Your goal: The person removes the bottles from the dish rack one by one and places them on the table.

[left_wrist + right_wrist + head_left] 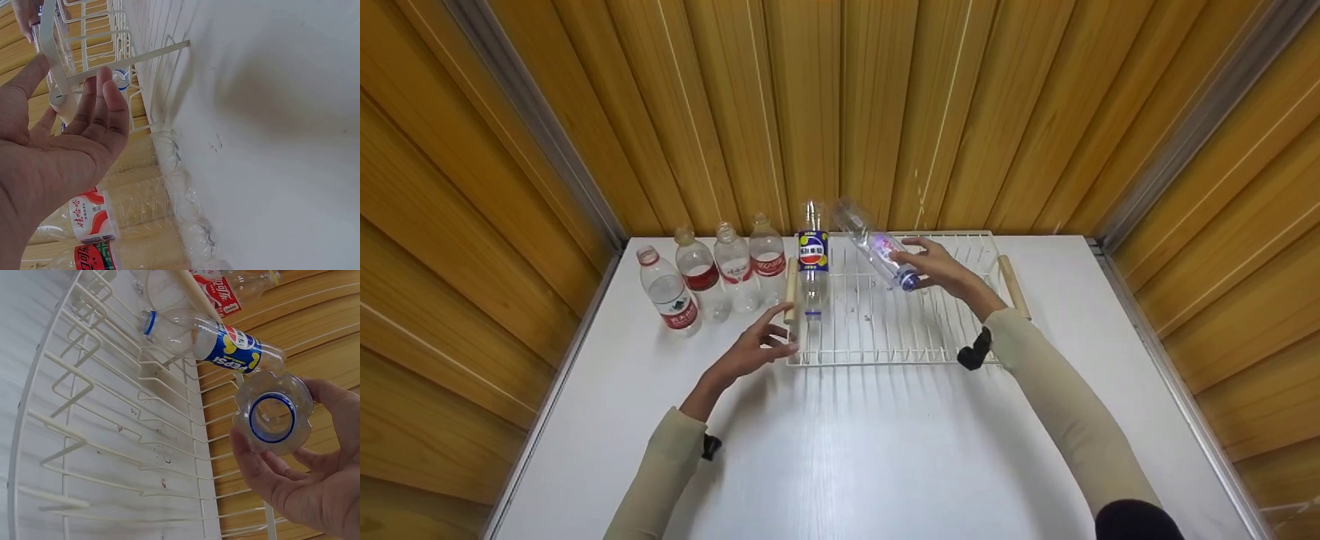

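My right hand [941, 266] grips a clear plastic bottle [877, 247] with a pink-purple label, tilted over the wire rack [885, 358]. Its blue-ringed mouth [273, 417] points toward the near right in the head view. Beside it, at the rack's left end, rests an empty Pepsi bottle [813, 251], its blue-ringed neck toward the near side. My left hand [750, 349] is at the rack's front left corner, thumb and curled fingers on either side of the frame by the wooden handle [791, 292].
Left of the rack, several empty bottles stand upright without caps, among them a red-and-white labelled one [669, 296] and a Coca-Cola bottle [769, 259]. A second wooden handle [1014, 287] is at the rack's right end. Wood-patterned panels [877, 112] enclose the white table [825, 450].
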Demonstrator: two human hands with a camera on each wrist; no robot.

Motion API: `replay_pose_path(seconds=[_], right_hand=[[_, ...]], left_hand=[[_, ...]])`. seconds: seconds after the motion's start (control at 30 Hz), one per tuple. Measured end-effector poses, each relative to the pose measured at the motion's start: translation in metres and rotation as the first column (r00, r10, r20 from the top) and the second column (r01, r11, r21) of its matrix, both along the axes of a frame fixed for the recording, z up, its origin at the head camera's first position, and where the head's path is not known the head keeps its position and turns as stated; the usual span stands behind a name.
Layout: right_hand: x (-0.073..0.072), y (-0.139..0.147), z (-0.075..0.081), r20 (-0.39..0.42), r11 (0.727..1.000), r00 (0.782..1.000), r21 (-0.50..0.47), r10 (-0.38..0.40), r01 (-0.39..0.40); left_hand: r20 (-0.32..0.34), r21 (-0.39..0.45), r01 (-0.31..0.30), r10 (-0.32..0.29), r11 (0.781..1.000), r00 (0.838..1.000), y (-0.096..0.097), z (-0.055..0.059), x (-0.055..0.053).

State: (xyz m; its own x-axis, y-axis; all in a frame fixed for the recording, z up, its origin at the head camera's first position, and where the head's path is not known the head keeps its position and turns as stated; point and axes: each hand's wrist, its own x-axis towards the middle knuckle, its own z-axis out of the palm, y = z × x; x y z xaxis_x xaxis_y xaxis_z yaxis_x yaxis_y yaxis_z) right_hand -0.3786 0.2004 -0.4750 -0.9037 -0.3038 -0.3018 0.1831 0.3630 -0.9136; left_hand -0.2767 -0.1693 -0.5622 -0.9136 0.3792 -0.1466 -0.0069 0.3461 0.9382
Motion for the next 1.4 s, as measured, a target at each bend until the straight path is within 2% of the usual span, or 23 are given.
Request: replay_pose_path(seconds=[0.13, 0.27, 0.47, 0.57, 0.67, 0.87, 1.03, 1.13, 1.27, 1.4], right_hand=[[0.007, 0.022, 0.002, -0.076, 0.999, 0.996, -0.021, -0.048, 0.047], [0.023, 0.049, 0.003, -0.146, 0.998, 0.987, -0.037, -0.061, 0.057], [0.047, 0.080, 0.012, -0.156, 0.991, 0.985, -0.122, -0.074, 0.055], [0.054, 0.088, 0.016, -0.175, 0.993, 0.983, -0.112, -0.053, 0.033], [0.061, 0.091, 0.018, -0.220, 0.997, 0.975, -0.073, -0.016, 0.000], [0.075, 0.089, 0.017, -0.286, 0.996, 0.954, 0.024, 0.094, -0.091], [0.083, 0.080, 0.015, -0.320, 0.987, 0.934, 0.039, 0.159, -0.154], [0.084, 0.077, 0.014, -0.346, 0.983, 0.921, 0.039, 0.181, -0.178], [0.086, 0.074, 0.013, -0.356, 0.982, 0.915, 0.045, 0.189, -0.185], [0.087, 0.074, 0.012, -0.347, 0.983, 0.920, 0.046, 0.181, -0.177]], left_hand=[[0.003, -0.005, 0.011, -0.011, 1.000, 1.000, 0.003, 0.001, 0.000], [-0.009, 0.003, 0.028, -0.027, 1.000, 1.000, 0.005, 0.003, 0.000], [-0.026, -0.006, 0.024, -0.024, 1.000, 0.999, 0.003, 0.003, -0.001], [-0.015, -0.011, 0.017, -0.018, 1.000, 1.000, 0.001, 0.004, -0.002], [-0.006, -0.014, 0.012, -0.012, 1.000, 1.000, 0.000, 0.008, -0.002], [0.004, -0.029, 0.016, -0.016, 0.999, 1.000, 0.000, 0.007, -0.001], [-0.005, -0.035, 0.029, -0.029, 0.999, 1.000, 0.000, 0.009, 0.000], [-0.026, -0.034, 0.043, -0.044, 0.998, 0.999, 0.000, 0.011, 0.000], [-0.053, -0.046, 0.058, -0.061, 0.997, 0.997, 0.000, 0.013, 0.000], [-0.078, -0.090, 0.055, -0.062, 0.994, 0.995, -0.001, 0.019, -0.002]])
